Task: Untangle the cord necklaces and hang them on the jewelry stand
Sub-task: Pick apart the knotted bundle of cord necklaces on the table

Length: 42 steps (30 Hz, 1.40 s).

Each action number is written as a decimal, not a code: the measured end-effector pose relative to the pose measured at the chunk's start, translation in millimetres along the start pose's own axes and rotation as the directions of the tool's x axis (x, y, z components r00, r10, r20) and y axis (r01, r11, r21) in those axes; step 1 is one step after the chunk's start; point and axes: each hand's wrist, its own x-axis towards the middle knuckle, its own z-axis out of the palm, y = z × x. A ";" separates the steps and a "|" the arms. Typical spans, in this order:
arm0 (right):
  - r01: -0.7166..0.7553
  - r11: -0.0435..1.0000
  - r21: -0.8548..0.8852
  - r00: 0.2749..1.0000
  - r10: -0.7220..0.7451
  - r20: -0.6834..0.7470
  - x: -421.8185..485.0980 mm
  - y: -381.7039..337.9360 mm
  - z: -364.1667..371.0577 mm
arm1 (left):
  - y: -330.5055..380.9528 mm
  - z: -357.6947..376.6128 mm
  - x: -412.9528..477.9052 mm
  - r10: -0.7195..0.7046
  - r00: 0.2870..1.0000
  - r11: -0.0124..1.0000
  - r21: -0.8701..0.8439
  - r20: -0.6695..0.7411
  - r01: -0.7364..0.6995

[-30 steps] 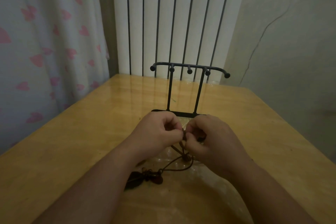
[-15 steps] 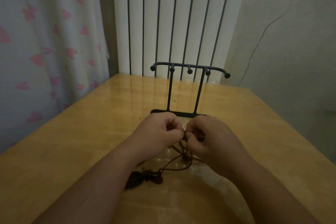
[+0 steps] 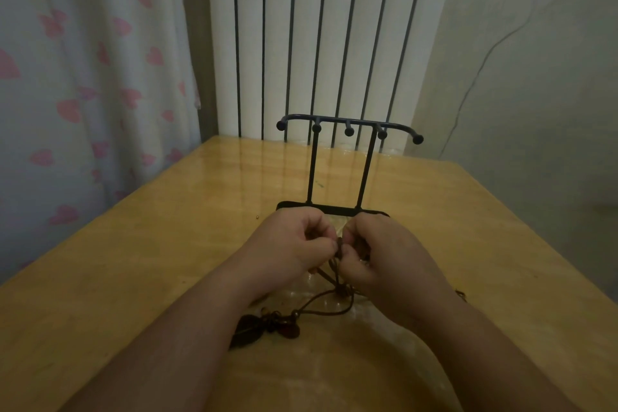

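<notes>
Both hands are working the knot. The left hand (image 3: 294, 244) and right hand (image 3: 384, 257) are pinching the thin brown cord necklaces (image 3: 337, 289) just in front of the black wire jewelry stand (image 3: 337, 210). Dark oval pendants (image 3: 254, 331) are lying on the glossy wooden table (image 3: 167, 244), with a ribbed white radiator (image 3: 327, 27) and a heart-print curtain (image 3: 83, 60) standing behind.

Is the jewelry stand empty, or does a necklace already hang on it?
Empty: every peg of the jewelry stand is bare; the cord necklaces trail on the table.

Glossy wood table (image 3: 150, 264); blk metal stand (image 3: 347, 125)
</notes>
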 end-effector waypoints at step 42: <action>0.019 1.000 0.023 1.000 -0.020 0.022 -2.1 -3.2 -0.1 | -0.3 0.8 -1.0 -0.039 0.983 0.994 -0.095 0.177 0.057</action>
